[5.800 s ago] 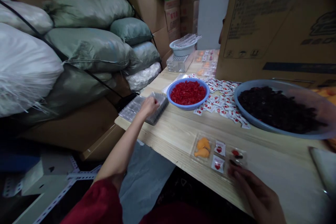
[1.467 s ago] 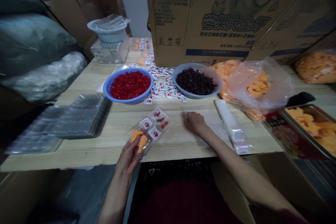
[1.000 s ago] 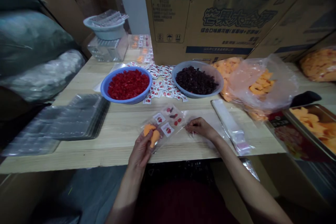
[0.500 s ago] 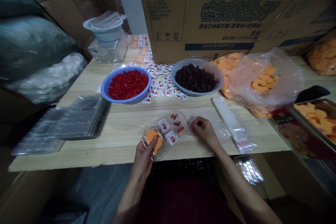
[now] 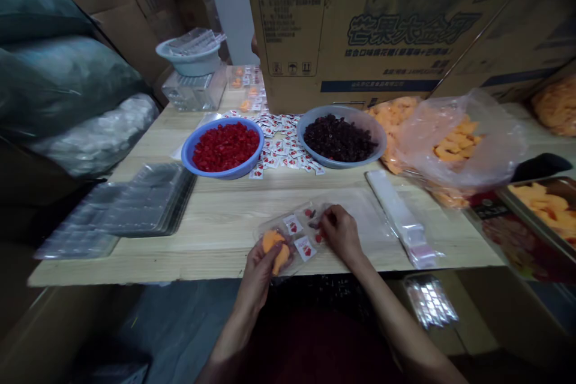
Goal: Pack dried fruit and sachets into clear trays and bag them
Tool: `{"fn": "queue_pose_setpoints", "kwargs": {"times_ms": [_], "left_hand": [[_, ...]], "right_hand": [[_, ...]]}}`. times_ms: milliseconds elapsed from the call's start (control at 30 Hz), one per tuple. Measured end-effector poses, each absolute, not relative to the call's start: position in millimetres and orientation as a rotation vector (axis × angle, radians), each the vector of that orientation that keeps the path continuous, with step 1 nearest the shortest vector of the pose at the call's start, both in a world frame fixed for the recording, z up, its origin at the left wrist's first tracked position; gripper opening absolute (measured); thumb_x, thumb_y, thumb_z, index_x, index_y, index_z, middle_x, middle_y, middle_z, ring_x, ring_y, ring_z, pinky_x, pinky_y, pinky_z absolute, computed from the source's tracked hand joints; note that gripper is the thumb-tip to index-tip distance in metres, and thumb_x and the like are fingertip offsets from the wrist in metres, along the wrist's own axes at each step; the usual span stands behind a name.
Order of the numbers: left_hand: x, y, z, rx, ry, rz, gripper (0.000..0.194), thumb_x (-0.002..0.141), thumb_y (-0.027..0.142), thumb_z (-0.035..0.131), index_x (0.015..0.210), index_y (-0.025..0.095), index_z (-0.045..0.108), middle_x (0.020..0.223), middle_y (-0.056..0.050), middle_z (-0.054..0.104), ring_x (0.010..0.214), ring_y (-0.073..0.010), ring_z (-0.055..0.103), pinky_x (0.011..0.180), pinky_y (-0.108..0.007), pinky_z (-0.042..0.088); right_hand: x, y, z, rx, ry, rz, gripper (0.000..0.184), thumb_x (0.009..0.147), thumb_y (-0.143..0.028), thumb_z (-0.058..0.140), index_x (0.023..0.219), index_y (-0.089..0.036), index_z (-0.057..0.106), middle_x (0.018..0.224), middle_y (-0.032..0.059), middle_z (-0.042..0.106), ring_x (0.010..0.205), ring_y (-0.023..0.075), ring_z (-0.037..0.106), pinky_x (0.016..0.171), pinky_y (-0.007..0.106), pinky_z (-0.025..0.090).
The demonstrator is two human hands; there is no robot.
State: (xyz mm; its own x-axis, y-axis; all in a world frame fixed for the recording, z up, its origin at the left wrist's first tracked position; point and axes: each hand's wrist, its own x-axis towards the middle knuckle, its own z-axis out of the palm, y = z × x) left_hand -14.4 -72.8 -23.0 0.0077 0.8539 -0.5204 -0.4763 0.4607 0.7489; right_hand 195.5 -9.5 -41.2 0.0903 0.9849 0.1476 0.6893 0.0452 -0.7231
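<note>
My left hand (image 5: 258, 270) grips a clear plastic compartment tray (image 5: 288, 262) at its near left end, thumb on top. Under that thumb sits an orange candy-like piece (image 5: 271, 240). Two small white printed sachets (image 5: 305, 248) lie in the tray's middle compartments. Small red and dark pieces (image 5: 319, 238) show at the right end. There, my right hand (image 5: 342, 235) is closed in a pinch, its fingertips over the tray's right edge. What they hold, if anything, is hidden. A clear plastic bag or film (image 5: 371, 210) lies beside the right hand.
Behind stand a blue bowl of red pieces (image 5: 185, 153) and a bowl of dark pieces (image 5: 380, 147), with sachets (image 5: 281, 147) scattered between. Stacked clear trays (image 5: 148, 198) are left. Right are flat plastic bags (image 5: 400, 216), bagged orange pieces (image 5: 486, 150) and a large carton (image 5: 297, 30) behind.
The view has shifted slightly. My left hand and the tray have moved right, and my right hand, formerly just off the tray's right end, is now over that edge.
</note>
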Motion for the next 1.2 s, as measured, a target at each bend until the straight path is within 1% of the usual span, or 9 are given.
{"fn": "queue_pose_setpoints", "kwargs": {"times_ms": [100, 167, 267, 433, 667, 767, 933, 1067, 1200], "left_hand": [[-11, -72, -21, 0.416, 1.143, 1.074, 0.042, 0.073, 0.035, 0.082, 0.106, 0.014, 0.067, 0.102, -0.01, 0.075, 0.085, -0.0219, 0.074, 0.071, -0.03, 0.06], [-6, -70, -17, 0.423, 1.141, 1.081, 0.042, 0.072, 0.036, 0.082, 0.104, 0.014, 0.067, 0.098, -0.009, 0.075, 0.083, -0.0219, 0.073, 0.068, -0.028, 0.06], [4, -68, -13, 0.44, 1.132, 1.09, 0.041, 0.07, 0.037, 0.083, 0.101, 0.015, 0.068, 0.094, -0.008, 0.075, 0.079, -0.0202, 0.072, 0.066, -0.027, 0.058], [14, -69, -9, 0.466, 1.13, 1.088, 0.04, 0.07, 0.035, 0.083, 0.103, 0.017, 0.068, 0.096, -0.007, 0.074, 0.078, -0.0181, 0.07, 0.067, -0.026, 0.057], [11, -79, -9, 0.513, 1.129, 1.105, 0.039, 0.071, 0.034, 0.083, 0.104, 0.017, 0.07, 0.099, -0.006, 0.074, 0.084, -0.0175, 0.069, 0.073, -0.025, 0.055], [9, -79, -10, 0.572, 1.087, 1.11, 0.041, 0.074, 0.034, 0.081, 0.11, 0.019, 0.068, 0.104, -0.006, 0.073, 0.089, -0.0177, 0.069, 0.078, -0.025, 0.055], [12, -72, -9, 0.543, 1.107, 1.146, 0.04, 0.074, 0.036, 0.081, 0.106, 0.017, 0.069, 0.104, -0.008, 0.074, 0.088, -0.0182, 0.069, 0.078, -0.025, 0.054], [20, -64, -11, 0.47, 1.094, 1.178, 0.044, 0.071, 0.037, 0.083, 0.107, 0.019, 0.068, 0.105, -0.006, 0.075, 0.087, -0.0188, 0.07, 0.077, -0.027, 0.055], [28, -61, -16, 0.428, 1.068, 1.171, 0.048, 0.071, 0.037, 0.083, 0.111, 0.019, 0.065, 0.107, -0.007, 0.074, 0.086, -0.0192, 0.071, 0.073, -0.027, 0.056]], "right_hand": [[195, -13, -38, -1.632, -1.819, 0.416, 0.02, 0.094, -0.02, 0.043, 0.08, -0.019, 0.058, 0.081, 0.0056, 0.059, 0.075, 0.0188, 0.053, 0.071, 0.029, 0.039], [195, -18, -37, -1.54, -1.919, 0.346, 0.026, 0.098, -0.019, 0.039, 0.082, -0.018, 0.06, 0.085, 0.0079, 0.06, 0.082, 0.0207, 0.053, 0.077, 0.032, 0.04], [199, -26, -36, -1.469, -1.978, 0.321, 0.028, 0.1, -0.021, 0.037, 0.087, -0.018, 0.062, 0.086, 0.0086, 0.061, 0.085, 0.022, 0.053, 0.081, 0.034, 0.04], [210, -20, -31, -1.624, -1.832, 0.345, 0.019, 0.096, -0.021, 0.043, 0.099, -0.018, 0.062, 0.092, 0.0084, 0.061, 0.086, 0.0216, 0.055, 0.078, 0.031, 0.042], [217, 0, -27, -1.679, -1.73, 0.413, 0.021, 0.096, -0.026, 0.044, 0.08, -0.02, 0.057, 0.078, 0.0033, 0.059, 0.071, 0.0178, 0.054, 0.067, 0.027, 0.038], [217, 2, -27, -1.649, -1.77, 0.423, 0.019, 0.094, -0.024, 0.045, 0.08, -0.019, 0.057, 0.08, 0.0037, 0.06, 0.072, 0.0175, 0.054, 0.068, 0.027, 0.038], [218, 3, -22, -1.576, -1.833, 0.5, 0.017, 0.092, -0.02, 0.045, 0.083, -0.019, 0.059, 0.081, 0.0042, 0.061, 0.074, 0.0175, 0.057, 0.069, 0.027, 0.04], [224, -2, -21, -1.535, -1.846, 0.545, 0.016, 0.092, -0.02, 0.046, 0.093, -0.018, 0.062, 0.089, 0.0058, 0.065, 0.079, 0.0185, 0.06, 0.073, 0.028, 0.044], [239, -20, -25, -1.692, -1.9, 0.363, 0.024, 0.092, -0.021, 0.047, 0.111, -0.016, 0.062, 0.099, 0.0099, 0.063, 0.087, 0.0226, 0.06, 0.078, 0.032, 0.046]]}}
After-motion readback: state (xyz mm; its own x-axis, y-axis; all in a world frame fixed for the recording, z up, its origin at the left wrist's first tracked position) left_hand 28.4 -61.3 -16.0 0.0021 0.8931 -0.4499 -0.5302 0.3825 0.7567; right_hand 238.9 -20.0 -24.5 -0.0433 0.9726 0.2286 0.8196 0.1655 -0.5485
